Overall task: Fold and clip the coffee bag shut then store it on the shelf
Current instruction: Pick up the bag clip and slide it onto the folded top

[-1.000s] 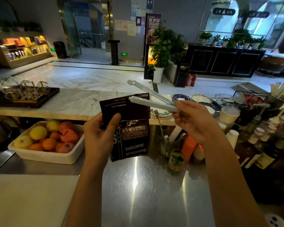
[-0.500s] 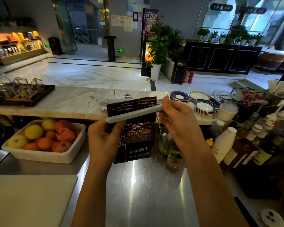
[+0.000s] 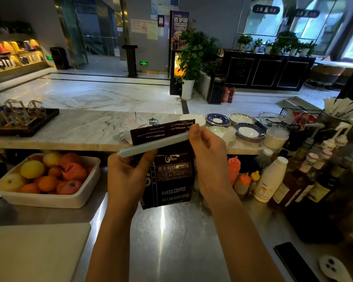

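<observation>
A dark coffee bag (image 3: 171,180) printed "BAKED.COFFEE" hangs upright above the steel counter, its top folded over so the flap's text reads upside down. A long pale clip (image 3: 153,146) lies slanted across the fold, low at the left, high at the right. My left hand (image 3: 128,176) grips the bag's left side, thumb up against the clip's left end. My right hand (image 3: 208,159) pinches the clip's right end at the bag's upper right corner.
A white tub of fruit (image 3: 47,200) sits at the left, a white cutting board (image 3: 35,251) at the near left. Squeeze bottles and syrup bottles (image 3: 271,180) crowd the right. Stacked saucers (image 3: 249,132) and a glass tray (image 3: 22,123) stand on the marble ledge. A phone (image 3: 293,261) lies near right.
One second ago my right hand held the open clip above the bag. It came down over the folded top, and the clip now lies shut across the fold, with both hands on it.
</observation>
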The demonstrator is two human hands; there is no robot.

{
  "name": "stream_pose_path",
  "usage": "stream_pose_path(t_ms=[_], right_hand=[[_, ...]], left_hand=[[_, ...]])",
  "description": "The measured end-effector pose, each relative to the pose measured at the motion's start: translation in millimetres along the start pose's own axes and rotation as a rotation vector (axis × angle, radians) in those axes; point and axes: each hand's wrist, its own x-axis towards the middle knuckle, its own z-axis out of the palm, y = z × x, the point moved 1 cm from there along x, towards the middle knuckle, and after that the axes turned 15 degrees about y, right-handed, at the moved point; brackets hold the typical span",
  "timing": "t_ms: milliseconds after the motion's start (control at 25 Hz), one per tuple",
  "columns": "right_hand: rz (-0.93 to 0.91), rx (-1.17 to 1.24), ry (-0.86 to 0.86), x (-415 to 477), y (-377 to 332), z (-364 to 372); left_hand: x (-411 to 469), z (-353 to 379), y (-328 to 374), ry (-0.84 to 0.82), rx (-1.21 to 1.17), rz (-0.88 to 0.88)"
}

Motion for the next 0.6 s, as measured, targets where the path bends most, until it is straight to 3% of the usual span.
stream_pose_path(t_ms=[240,600], right_hand=[[-0.076,0.126,-0.100,-1.5,4.7,-10.9],[-0.159,0.167,0.044,-4.6,7.1,-10.9]], left_hand=[[-4.4,1.0,3.5,-0.096,-0.057,-0.034],[-5.7,5.7,2.2,-0.147,-0.128,-0.223]])
